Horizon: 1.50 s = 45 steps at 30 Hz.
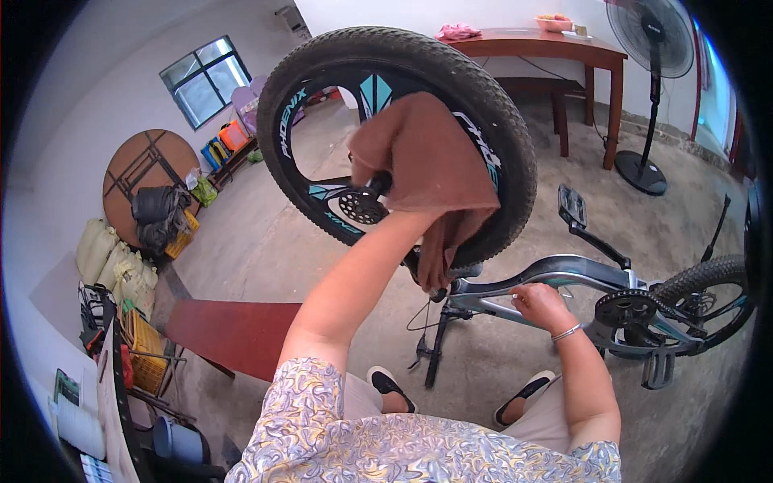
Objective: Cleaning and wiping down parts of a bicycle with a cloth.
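Note:
A bicycle lies upside down on the concrete floor, its grey-teal frame (564,270) in front of me. The front wheel (499,121), with a black tyre and teal-marked spokes, is raised towards me. My left hand (405,223) reaches up to that wheel and presses a brown cloth (427,161) against it near the hub (362,205); the cloth hides most of the fingers. Lower down, my right hand (541,304), with a bracelet on the wrist, rests on the frame tube next to the chainring (624,310). A pedal (572,205) sticks up, and the rear wheel (708,286) is at the right.
A wooden table (592,50) and a standing fan (651,48) are at the back right. A round folded table (133,165) leans on the left wall above pale sacks (109,258). A red-brown board (229,330) and a yellow crate (145,354) lie at my left.

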Each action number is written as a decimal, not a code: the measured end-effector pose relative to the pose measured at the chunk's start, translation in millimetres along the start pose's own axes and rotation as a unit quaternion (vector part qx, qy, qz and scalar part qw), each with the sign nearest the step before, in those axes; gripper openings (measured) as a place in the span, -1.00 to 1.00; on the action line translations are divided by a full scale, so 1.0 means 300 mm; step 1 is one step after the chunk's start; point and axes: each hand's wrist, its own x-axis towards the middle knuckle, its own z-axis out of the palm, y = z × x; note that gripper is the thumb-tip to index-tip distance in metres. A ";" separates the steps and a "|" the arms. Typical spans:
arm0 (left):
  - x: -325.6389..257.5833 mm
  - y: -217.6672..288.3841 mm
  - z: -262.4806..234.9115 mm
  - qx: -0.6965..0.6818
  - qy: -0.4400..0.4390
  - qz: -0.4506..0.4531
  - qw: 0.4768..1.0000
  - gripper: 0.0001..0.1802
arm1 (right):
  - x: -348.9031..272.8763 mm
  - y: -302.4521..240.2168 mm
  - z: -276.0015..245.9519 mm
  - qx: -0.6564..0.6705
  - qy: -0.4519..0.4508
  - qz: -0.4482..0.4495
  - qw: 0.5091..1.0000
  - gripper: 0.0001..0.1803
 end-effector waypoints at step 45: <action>-0.295 0.044 0.231 0.452 0.055 0.214 0.864 -0.69 | 0.000 0.031 0.030 -0.014 0.008 -0.006 1.000 -0.76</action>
